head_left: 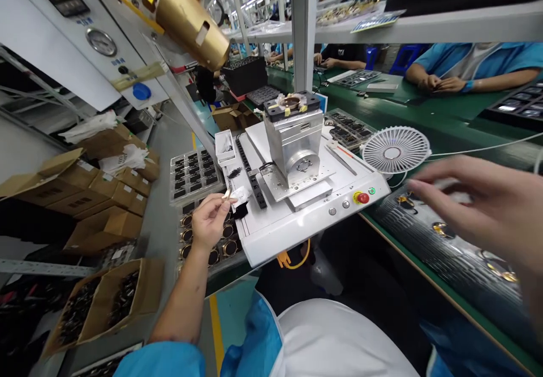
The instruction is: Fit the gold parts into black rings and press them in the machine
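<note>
My left hand (208,221) is closed in a pinch at the left edge of the white machine base (271,235). A small, thin piece shows at its fingertips, too small to name. Beside those fingers lie a crumpled white wipe (241,195) and a black scrap (241,210). My right hand (479,202), somewhat blurred, hovers at the right with fingers stretched out and nothing visible in them. Below it is a clear plastic tray (403,235) with several gold-rimmed round parts (443,230). A metal block fixture (293,139) stands on the base, a round brown-gold part (291,102) on top.
A gold cylindrical head (193,21) hangs above the left side. A white fan (395,150) stands right of the base, near a red stop button (361,198). Trays of round parts (195,176) lie left. Co-workers sit across the green bench (441,117).
</note>
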The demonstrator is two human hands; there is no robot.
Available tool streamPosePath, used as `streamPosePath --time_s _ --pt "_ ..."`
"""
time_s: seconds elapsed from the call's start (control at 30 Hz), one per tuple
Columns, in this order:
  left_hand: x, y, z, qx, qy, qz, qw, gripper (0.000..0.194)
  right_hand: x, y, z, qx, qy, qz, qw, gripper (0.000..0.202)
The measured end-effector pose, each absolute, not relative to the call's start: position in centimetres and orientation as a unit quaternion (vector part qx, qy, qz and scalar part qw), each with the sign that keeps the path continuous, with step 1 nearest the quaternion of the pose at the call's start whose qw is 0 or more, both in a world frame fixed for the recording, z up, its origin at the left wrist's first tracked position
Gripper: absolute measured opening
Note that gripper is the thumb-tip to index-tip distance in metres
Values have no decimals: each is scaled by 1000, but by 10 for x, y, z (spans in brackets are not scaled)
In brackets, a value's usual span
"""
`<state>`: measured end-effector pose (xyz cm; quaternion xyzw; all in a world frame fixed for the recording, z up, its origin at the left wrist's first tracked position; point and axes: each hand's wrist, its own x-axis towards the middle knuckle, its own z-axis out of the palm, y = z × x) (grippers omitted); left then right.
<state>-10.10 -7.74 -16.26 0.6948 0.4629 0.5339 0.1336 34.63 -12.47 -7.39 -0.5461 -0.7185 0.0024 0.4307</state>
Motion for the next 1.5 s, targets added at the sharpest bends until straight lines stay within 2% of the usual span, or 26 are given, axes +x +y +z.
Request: streamPosePath --time_s 0.07,0.2,0.27,0.37,0.43,0.5,0.6,0.73,0.83,1.03,1.23,1.37,1.5 --pt "-87 -84 -149 722 408 534 166 20 318 -85 -58 -468 -762 18 447 17" --pt "-67 -91 -132 750 360 519 199 22 263 0 -18 -396 -799 -38 451 16" --pt "-64 -93 -126 758 362 507 192 23 246 33 1 -386 -824 -34 414 19" --pt "-63 -92 -116 761 367 504 182 23 237 68 22 -376 -871 38 313 19" --pt "-61 -87 -105 756 368 516 166 21 237 82 32 -358 -888 85 276 19" --pt "-55 -76 -89 751 369 534 120 17 239 90 36 -331 -893 116 281 20" --pt "-38 -49 -59 751 380 539 30 16 240 90 33 -303 -875 144 348 25" --pt "0 -1 -17 782 380 493 -39 20 243 79 14 -312 -787 166 506 29" --pt "32 31 3 820 380 426 -46 18 252 65 -5 -333 -731 185 566 29" --pt "61 43 16 846 412 338 -23 29 287 6 -60 -394 -666 272 572 34" --pt "48 42 19 861 398 315 -22 30 338 -56 -139 -503 -517 356 594 42" --pt "41 43 23 884 393 250 -41 27 364 -86 -178 -567 -429 384 589 45" --pt "27 44 25 909 366 194 -39 45 372 -109 -199 -597 -404 416 553 51"
